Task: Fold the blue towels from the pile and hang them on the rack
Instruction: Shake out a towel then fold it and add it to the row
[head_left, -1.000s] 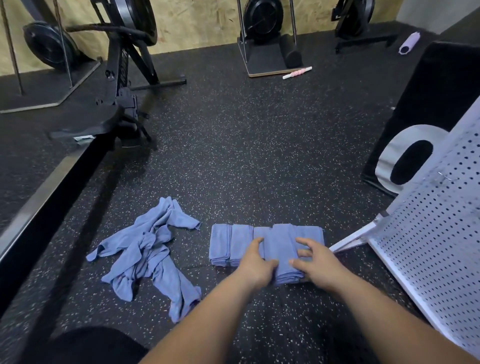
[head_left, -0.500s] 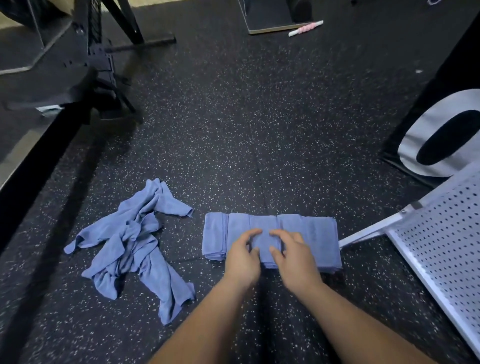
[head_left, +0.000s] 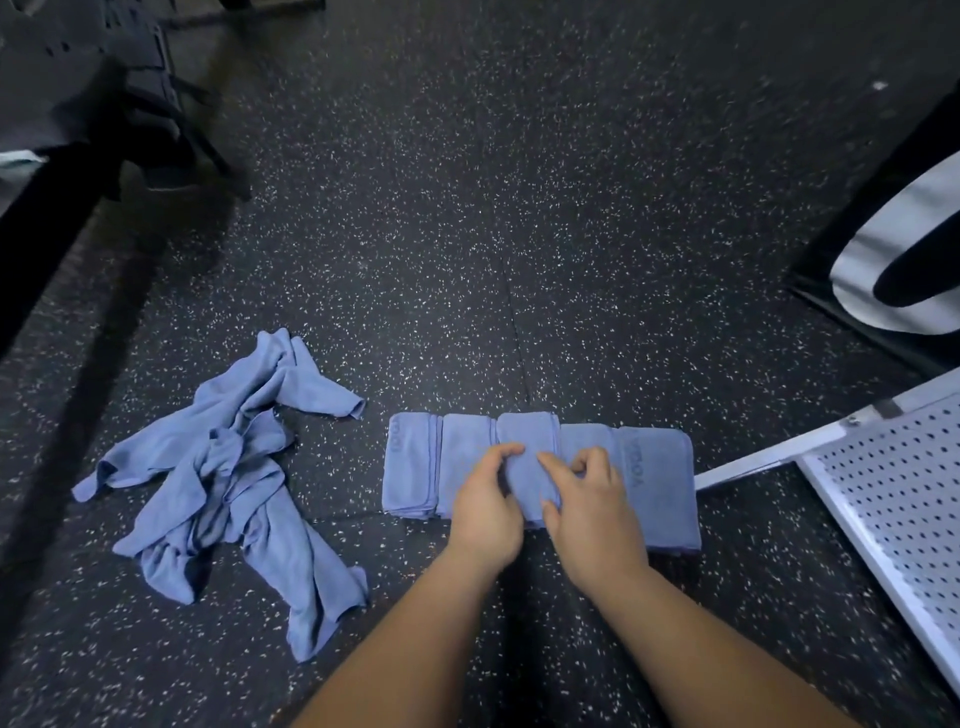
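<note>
Blue towels (head_left: 655, 488), folded, lettering unreadable; fingers (head_left: 506, 450) of left hand (head_left: 484, 501) and right hand (head_left: 593, 512) clamped on middle towel (head_left: 527, 431)

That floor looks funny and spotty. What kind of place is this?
Probably a gym: speckled black rubber floor, what looks like an exercise machine at upper left, and folded blue towels.

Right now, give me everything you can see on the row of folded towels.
The row of folded towels is five blue soft cloth bundles lying flat side by side, edges overlapping, on the speckled black floor. Faint lettering marks both end ones. The left hand and right hand pinch the middle towel.
</note>
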